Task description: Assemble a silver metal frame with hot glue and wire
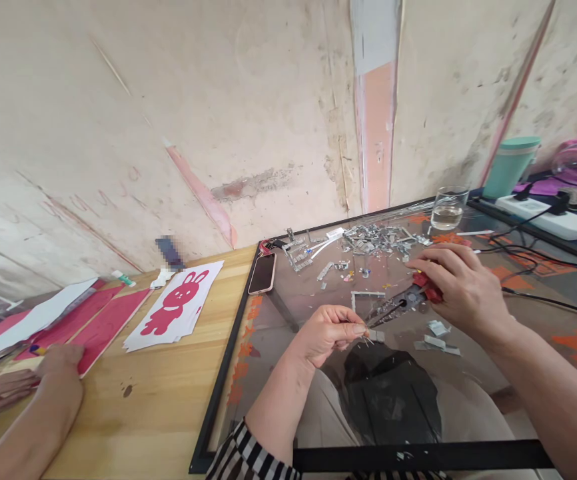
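Observation:
My right hand (463, 290) is closed around red-handled pliers (410, 298), whose narrow jaws point down and left. Close to the jaw tips, my left hand (332, 331) pinches a small silver metal piece (377, 336) with thin wire-like ends. Whether the jaws touch that piece I cannot tell. A thin silver frame strip (368, 295) lies just beyond my left fingers on the glass tabletop (288, 353). Several flat silver pieces (437, 341) rest below my right hand. Farther back is a heap of small silver metal parts (381, 239).
A phone (262, 273) lies near the glass's left edge. At the back right stand a glass of liquid (448, 208), a mint-green cup (511, 167) and a white power strip (551, 217) with black cables. On the wooden table, another person's hands (58, 360) touch red paper beside a rabbit cutout (178, 300).

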A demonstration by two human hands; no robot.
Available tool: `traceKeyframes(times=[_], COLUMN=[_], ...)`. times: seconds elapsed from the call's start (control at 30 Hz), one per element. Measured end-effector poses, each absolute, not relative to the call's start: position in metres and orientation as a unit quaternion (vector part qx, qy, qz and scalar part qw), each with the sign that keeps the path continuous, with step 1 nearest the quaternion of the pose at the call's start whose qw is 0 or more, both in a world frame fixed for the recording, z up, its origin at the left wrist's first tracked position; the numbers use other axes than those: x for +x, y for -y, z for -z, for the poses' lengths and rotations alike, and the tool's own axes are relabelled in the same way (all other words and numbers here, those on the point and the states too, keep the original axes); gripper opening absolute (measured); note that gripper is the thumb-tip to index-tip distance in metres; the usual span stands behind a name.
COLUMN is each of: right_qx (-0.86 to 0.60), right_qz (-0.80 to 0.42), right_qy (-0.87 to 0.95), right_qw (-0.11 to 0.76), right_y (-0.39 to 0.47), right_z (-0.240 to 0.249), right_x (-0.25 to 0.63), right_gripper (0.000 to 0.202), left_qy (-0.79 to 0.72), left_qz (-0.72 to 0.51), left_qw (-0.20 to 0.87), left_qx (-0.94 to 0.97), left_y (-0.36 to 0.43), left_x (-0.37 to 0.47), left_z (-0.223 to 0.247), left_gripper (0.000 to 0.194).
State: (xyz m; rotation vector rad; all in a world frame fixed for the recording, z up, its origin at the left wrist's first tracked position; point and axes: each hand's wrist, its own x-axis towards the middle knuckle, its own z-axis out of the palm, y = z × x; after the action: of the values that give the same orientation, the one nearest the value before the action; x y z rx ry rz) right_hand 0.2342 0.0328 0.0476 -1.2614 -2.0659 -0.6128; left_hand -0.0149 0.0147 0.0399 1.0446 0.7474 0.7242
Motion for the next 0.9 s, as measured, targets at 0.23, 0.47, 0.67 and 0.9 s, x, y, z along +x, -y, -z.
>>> traceKeyframes(times=[0.23, 0.47, 0.67, 0.9], right_qx=[-0.486, -0.458, -0.434, -0.458], right_qz=[0.182, 0.174, 0.153, 0.138], right_qy=[0.798, 0.819, 0.832, 0.827], right_qw=[0.307, 0.300, 0.311, 0.295], right_y=[-0.0339, -0.0376, -0.0394, -0.0387], right_z=[-0.0459, -0.0429, -0.0434, -0.0441], right_x=[0.2319, 0.2319, 0.2319, 0.2328], right_gripper=[0.031, 0.031, 0.030, 0.030], left_qy=[-0.351, -0.332, -0.310, -0.346], left_qz=[-0.315, -0.309, -0.299, -0.337], left_qw=[0.739, 0.743, 0.769, 0.689], left_qx=[0.481, 0.493, 0.473, 0.541], left_y=[-0.0129, -0.0123, -0.0113, -0.0097], left_x=[-0.0141, -0.0153, -0.0142, -0.0141], left_z=[-0.0405, -0.0391, -0.0382, -0.0415], left_gripper=[0.021, 0.020, 0.022, 0.023])
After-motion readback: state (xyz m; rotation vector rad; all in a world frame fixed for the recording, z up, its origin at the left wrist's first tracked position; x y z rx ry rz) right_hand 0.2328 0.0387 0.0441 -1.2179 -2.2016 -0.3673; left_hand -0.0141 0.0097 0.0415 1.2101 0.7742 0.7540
